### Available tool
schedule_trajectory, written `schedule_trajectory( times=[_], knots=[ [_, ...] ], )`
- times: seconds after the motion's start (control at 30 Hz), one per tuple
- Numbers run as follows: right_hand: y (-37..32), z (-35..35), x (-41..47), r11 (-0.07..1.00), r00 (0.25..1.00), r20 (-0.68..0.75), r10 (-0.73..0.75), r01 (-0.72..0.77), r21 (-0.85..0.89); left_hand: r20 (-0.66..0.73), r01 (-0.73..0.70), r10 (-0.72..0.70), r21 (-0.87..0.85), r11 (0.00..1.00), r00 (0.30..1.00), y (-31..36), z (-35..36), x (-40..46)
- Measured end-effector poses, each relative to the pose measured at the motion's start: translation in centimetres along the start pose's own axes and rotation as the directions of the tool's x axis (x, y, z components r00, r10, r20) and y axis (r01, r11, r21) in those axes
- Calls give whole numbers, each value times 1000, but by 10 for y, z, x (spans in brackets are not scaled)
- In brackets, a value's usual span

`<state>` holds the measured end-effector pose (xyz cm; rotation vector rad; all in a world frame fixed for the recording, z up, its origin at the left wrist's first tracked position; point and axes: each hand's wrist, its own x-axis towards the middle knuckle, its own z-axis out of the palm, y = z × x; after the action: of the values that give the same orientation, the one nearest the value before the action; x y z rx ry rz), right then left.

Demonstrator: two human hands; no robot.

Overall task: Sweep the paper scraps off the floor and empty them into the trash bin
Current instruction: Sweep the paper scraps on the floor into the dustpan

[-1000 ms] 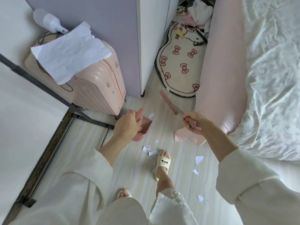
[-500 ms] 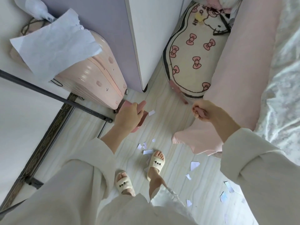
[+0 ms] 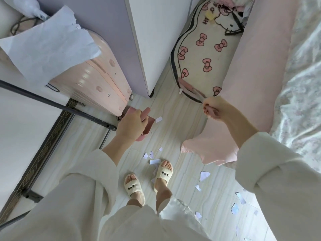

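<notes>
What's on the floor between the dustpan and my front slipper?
In the head view, several paper scraps lie between the dustpan and the front slipper.

A single wide-angle view looked steeply down from the person's head, taking in both forearms close below the lens and the slippered feet on the pale floor (image 3: 177, 119) farther down. It faced a pink suitcase (image 3: 97, 84) and a wardrobe (image 3: 156, 40) ahead, with the bed (image 3: 298, 84) at right. Edges bent strongly, so the true lean of the furniture was hard to judge.

Left hand (image 3: 129, 126) grips a pink dustpan (image 3: 144, 129), right hand (image 3: 214, 108) a pink brush (image 3: 189, 90), above paper scraps (image 3: 152, 158).
</notes>
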<state>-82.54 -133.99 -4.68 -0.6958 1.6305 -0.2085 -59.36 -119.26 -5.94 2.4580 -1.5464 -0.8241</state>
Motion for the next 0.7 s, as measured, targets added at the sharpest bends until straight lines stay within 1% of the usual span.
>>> schedule_trajectory(
  times=[0.07, 0.17, 0.27, 0.33, 0.4, 0.47, 0.6, 0.7],
  knots=[
    [-1, 3, 12, 998, 1000, 9, -12, 13, -55, -18, -2, 2, 12, 1000, 1000, 1, 3, -1],
    [0, 1, 18, 997, 995, 87, 46, -40, -71, -25, -30, 30, 26, 999, 999, 3, 8, 0],
    [-2, -11, 9, 992, 964, 235, 126, -129, -3, -53, -54, 56, 45, 998, 997, 6, 9, 2],
    [-5, -16, 0, 986, 947, 288, 145, -162, 34, -61, -74, 77, 47, 996, 995, 9, 9, 4],
    [-6, -14, -8, 986, 947, 282, 154, -167, 21, -50, -80, 82, 37, 996, 995, 10, 9, 6],
    [-5, -6, -11, 991, 962, 238, 137, -136, -19, -41, -82, 83, 23, 996, 996, 10, 10, 8],
    [1, 5, 0, 999, 989, 137, 53, -53, -1, -36, -80, 81, 41, 996, 996, 9, 11, 9],
    [4, 5, 16, 998, 998, 68, -10, 15, -68, -36, -70, 72, 37, 997, 997, 9, 12, 11]
  ],
)
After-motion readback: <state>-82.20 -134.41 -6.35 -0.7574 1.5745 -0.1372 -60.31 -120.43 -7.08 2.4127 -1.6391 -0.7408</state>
